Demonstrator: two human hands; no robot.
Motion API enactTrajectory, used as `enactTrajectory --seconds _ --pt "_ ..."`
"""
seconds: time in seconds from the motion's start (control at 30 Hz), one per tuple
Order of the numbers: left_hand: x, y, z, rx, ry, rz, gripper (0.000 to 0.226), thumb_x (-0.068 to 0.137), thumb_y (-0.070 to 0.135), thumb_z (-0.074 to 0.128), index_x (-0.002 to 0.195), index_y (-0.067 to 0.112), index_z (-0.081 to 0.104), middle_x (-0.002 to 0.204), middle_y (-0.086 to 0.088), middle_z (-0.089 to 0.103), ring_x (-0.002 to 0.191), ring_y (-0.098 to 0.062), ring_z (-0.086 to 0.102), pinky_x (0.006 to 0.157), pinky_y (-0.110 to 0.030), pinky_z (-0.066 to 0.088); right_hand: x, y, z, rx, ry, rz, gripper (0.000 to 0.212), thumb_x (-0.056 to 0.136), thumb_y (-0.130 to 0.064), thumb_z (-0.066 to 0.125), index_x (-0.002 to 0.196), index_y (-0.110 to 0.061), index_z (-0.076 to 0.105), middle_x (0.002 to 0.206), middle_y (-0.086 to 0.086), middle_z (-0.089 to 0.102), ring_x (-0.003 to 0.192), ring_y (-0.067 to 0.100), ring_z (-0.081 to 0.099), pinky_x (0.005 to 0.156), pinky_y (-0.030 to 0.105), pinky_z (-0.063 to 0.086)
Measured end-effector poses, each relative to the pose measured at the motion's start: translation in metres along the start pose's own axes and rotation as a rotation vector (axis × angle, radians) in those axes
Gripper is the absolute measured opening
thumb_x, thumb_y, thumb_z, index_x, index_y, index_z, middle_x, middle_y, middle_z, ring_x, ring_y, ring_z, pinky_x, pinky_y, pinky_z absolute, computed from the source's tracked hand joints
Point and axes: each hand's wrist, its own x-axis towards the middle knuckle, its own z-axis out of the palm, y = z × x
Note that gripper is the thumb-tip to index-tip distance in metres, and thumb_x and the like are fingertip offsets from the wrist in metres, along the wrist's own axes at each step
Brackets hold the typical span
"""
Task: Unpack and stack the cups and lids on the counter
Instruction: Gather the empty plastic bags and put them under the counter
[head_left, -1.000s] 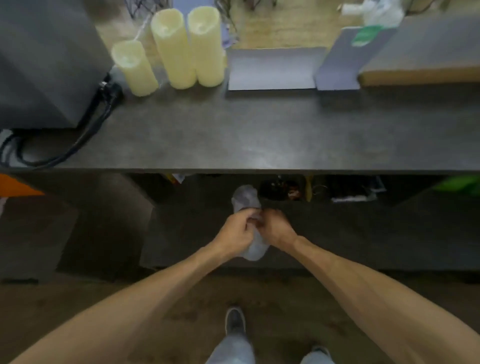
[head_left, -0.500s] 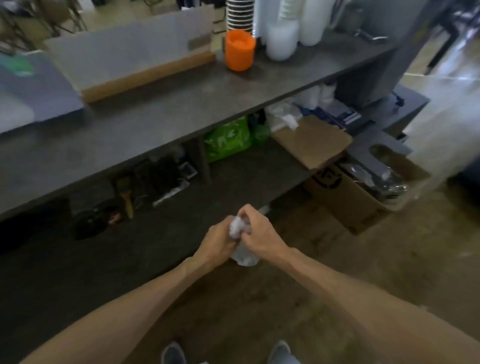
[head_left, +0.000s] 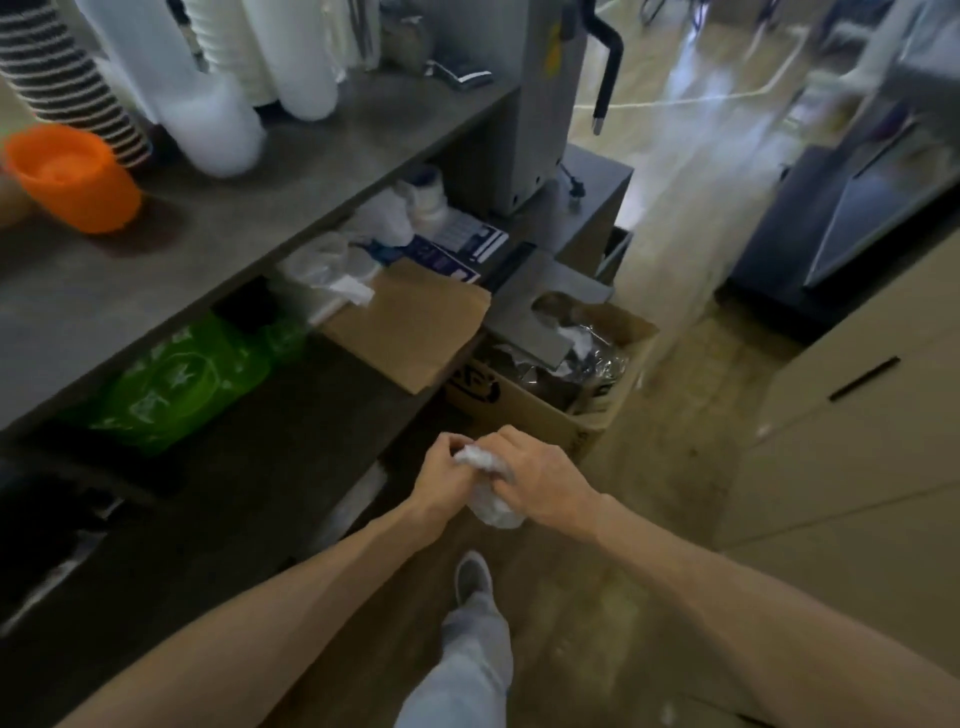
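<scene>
While both hands (head_left: 493, 480) grip, wrapper (head_left: 491, 501) hangs lengthwise.

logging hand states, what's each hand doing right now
Left hand: closed, gripping the plastic wrap.
Right hand: closed, gripping the same plastic wrap.

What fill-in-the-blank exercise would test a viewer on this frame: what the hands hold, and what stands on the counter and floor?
1. The left hand and right hand together grip a crumpled plastic ____.
2. The cup standing alone at the counter's left end is coloured ____.
3. The open cardboard box stands on the ____.
4. The bag on the shelf under the counter is coloured ____.

Missing words: wrapper; orange; floor; green
</scene>
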Motion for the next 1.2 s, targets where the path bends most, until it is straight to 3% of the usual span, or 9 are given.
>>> enactTrajectory --seconds 0.17,0.33,0.43,0.53,0.63,0.73,0.83,1.0,1.2 --pt "0.104 0.062 0.050 0.059 -0.108 0.128 0.028 0.090 0.022 0.071 0.116 0.021 0.059 0.112 0.001 0.064 0.107 -0.013 0.064 0.090 -0.031 0.058 0.037 0.100 -0.028 0.019 0.075 0.260 0.030 0.085 -0.001 0.065 0.112 -0.011 0.055 0.106 0.009 0.052 0.078 0.026 0.059 0.063 0.034 0.050" --pt "0.180 0.106 0.083 0.620 -0.246 0.388 0.031 0.098 0.022 0.061 0.129 0.026 0.058 0.129 0.007 0.052 0.112 -0.007 0.058 0.098 -0.027 0.052 0.059 0.194 -0.051 0.030 0.146 0.506 0.035 0.081 0.013 0.058 0.108 -0.008 0.055 0.110 0.011 0.045 0.070 0.025 0.047 0.060 0.037 0.044" --pt "0.214 0.110 0.094 0.869 -0.267 0.471 0.034 0.098 0.021 0.059 0.131 0.026 0.058 0.133 0.005 0.052 0.119 -0.012 0.054 0.105 -0.030 0.047 0.079 0.238 -0.047 0.054 0.204 0.639 0.030 0.091 0.001 0.058 0.119 -0.009 0.053 0.125 0.012 0.042 0.083 0.028 0.057 0.067 0.032 0.047" --pt "0.253 0.107 0.113 1.088 -0.286 0.563 0.039 0.096 0.022 0.058 0.135 0.023 0.055 0.138 0.001 0.052 0.129 -0.017 0.048 0.115 -0.036 0.035 0.104 0.279 -0.025 0.093 0.097 0.695 0.039 0.095 -0.010 0.058 0.132 -0.009 0.043 0.146 0.016 0.032 0.111 0.036 0.055 0.082 0.037 0.053" --pt "0.299 0.100 0.135 1.263 -0.331 0.576 0.046 0.094 0.023 0.057 0.140 0.023 0.049 0.148 -0.002 0.045 0.140 -0.021 0.037 0.122 -0.040 0.021 0.126 0.321 0.006 0.162 -0.151 0.630 0.066 0.096 -0.016 0.062 0.151 -0.011 0.028 0.164 0.018 0.011 0.141 0.039 0.036 0.107 0.045 0.047" --pt "0.345 0.094 0.151 1.391 -0.381 0.511 0.047 0.097 0.026 0.053 0.143 0.023 0.046 0.157 -0.005 0.035 0.148 -0.025 0.028 0.124 -0.050 0.016 0.145 0.357 0.029 0.147 -0.335 0.496 0.073 0.094 -0.027 0.066 0.154 -0.018 0.026 0.162 0.011 0.018 0.140 0.033 0.039 0.111 0.046 0.042" --pt "0.379 0.090 0.167 1.491 -0.448 0.420 0.048 0.097 0.027 0.053 0.144 0.022 0.045 0.150 -0.007 0.042 0.140 -0.027 0.037 0.120 -0.051 0.024 0.157 0.382 0.049 0.122 -0.492 0.448 0.068 0.099 -0.035 0.057 0.156 -0.020 0.023 0.163 0.011 0.021 0.142 0.035 0.038 0.111 0.049 0.040" --pt "0.419 0.083 0.203 1.551 -0.570 0.224 0.051 0.095 0.026 0.057 0.143 0.023 0.043 0.147 -0.007 0.044 0.135 -0.031 0.043 0.113 -0.051 0.033 0.173 0.409 0.058 0.122 -0.603 0.358 0.061 0.102 -0.033 0.049 0.157 -0.017 0.029 0.163 0.015 0.020 0.139 0.038 0.040 0.112 0.051 0.038" --pt "0.426 0.103 0.232 1.485 -0.667 0.079 0.067 0.093 0.043 0.061 0.149 0.017 0.035 0.146 -0.009 0.045 0.131 -0.033 0.048 0.107 -0.050 0.040 0.149 0.430 0.027 0.126 -0.527 0.261 0.072 0.094 -0.043 0.061 0.157 -0.021 0.033 0.169 0.010 0.011 0.149 0.034 0.028 0.119 0.048 0.029"
